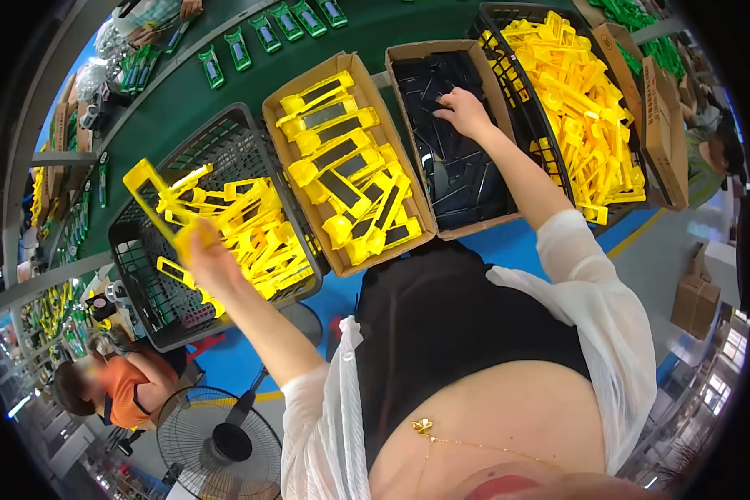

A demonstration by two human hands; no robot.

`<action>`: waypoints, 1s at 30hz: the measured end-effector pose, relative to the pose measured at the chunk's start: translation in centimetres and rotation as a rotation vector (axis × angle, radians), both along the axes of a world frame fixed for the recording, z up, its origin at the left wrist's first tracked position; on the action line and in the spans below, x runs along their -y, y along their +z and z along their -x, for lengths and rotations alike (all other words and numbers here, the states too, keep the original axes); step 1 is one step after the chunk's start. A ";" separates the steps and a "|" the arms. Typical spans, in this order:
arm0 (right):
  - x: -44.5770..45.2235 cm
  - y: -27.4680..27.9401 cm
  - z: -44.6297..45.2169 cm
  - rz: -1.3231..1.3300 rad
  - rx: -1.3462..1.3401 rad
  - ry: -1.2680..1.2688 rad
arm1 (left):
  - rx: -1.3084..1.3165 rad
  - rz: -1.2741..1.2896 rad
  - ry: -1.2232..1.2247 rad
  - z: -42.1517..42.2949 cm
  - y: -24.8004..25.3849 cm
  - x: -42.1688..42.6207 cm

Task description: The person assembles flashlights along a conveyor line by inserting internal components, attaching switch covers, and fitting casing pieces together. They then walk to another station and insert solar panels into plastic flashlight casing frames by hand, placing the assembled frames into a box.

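Observation:
My left hand (212, 258) grips a yellow plastic frame (145, 185) by its lower end, raised and slightly blurred by motion. Beneath it, a dark plastic basket (120, 242) holds a heap of yellow frames (262, 242), some with dark inserts. My right hand (466, 115) reaches into a cardboard box (401, 52) of thin black panels (462, 187). Its fingers are bent and closed on a black panel (429, 106) among the pile. Between my hands, another cardboard box (276, 125) contains yellow frames with black panels fitted (337, 150).
At right, a black basket (550, 162) is piled with plain yellow frames (571, 108). Green devices (265, 35) lie in a row on the green bench (225, 93). A fan (225, 442) and a person in orange (133, 387) are at lower left. Another person's hand (145, 35) works at upper left.

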State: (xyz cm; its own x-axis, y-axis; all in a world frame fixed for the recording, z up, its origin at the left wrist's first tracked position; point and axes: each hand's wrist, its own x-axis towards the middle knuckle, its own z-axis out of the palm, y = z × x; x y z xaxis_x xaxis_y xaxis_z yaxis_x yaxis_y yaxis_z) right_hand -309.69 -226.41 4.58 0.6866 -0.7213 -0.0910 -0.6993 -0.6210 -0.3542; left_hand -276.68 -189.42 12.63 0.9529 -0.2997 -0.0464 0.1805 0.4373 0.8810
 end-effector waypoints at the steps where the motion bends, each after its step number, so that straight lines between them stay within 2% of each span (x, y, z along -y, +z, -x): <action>1: -0.5 0.4 -0.1 0.044 0.122 0.029 | -0.254 0.074 -0.188 2.4 -0.3 0.4; 2: -1.4 0.6 -0.2 0.084 0.246 0.056 | -0.507 0.148 -0.375 5.9 -0.6 1.3; 3: -2.5 1.0 -0.4 0.124 0.374 0.080 | -0.466 0.325 -0.773 8.4 -1.1 2.7; 4: -3.3 2.5 -0.8 -0.125 0.353 -0.007 | -0.540 0.305 -0.814 10.7 -2.0 4.3; 6: -5.1 6.6 -1.3 -0.622 0.296 -0.187 | -0.578 0.052 -0.746 15.3 0.4 7.9; 7: -6.3 7.8 -1.3 -0.771 0.381 -0.109 | -0.513 0.005 -0.803 16.8 0.1 9.7; 8: -8.7 10.6 -1.5 -0.930 0.305 0.051 | -0.458 -0.048 -0.871 18.0 -0.3 10.9; 10: -10.9 11.7 -1.5 -0.869 0.336 0.168 | -0.400 -0.102 -0.912 18.7 -0.4 11.7; 13: -11.2 11.5 -0.3 -1.071 0.467 -0.006 | -0.374 -0.047 -0.787 18.6 0.0 11.7; 17: -13.0 11.9 0.5 -1.030 0.525 -0.148 | -0.345 -0.082 -0.844 18.0 0.1 10.6; 20: -13.0 11.9 1.9 -0.912 0.503 -0.098 | -0.314 -0.035 -0.800 16.6 0.6 9.7; 23: -13.7 13.9 2.5 -0.932 0.417 -0.106 | -0.273 -0.258 -0.761 14.0 0.0 7.6; 26: -14.5 13.3 2.0 -0.934 0.332 -0.037 | 0.058 -0.520 -0.910 13.4 -0.8 6.1; 27: -14.8 12.9 1.7 -0.929 0.303 -0.008 | 0.004 -0.546 -0.969 13.3 -1.6 5.6; 30: -15.7 12.2 0.5 -0.958 0.263 -0.033 | 0.063 -0.652 -1.046 13.1 -2.6 4.7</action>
State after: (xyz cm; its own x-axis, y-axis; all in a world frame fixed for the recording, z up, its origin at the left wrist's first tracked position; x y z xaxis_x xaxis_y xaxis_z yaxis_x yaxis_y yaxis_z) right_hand -310.20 -210.69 16.81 0.7494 -0.4420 -0.4929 -0.5381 0.0273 -0.8425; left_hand -289.81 -194.14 10.07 0.2749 -0.8572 -0.4355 0.1289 -0.4160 0.9002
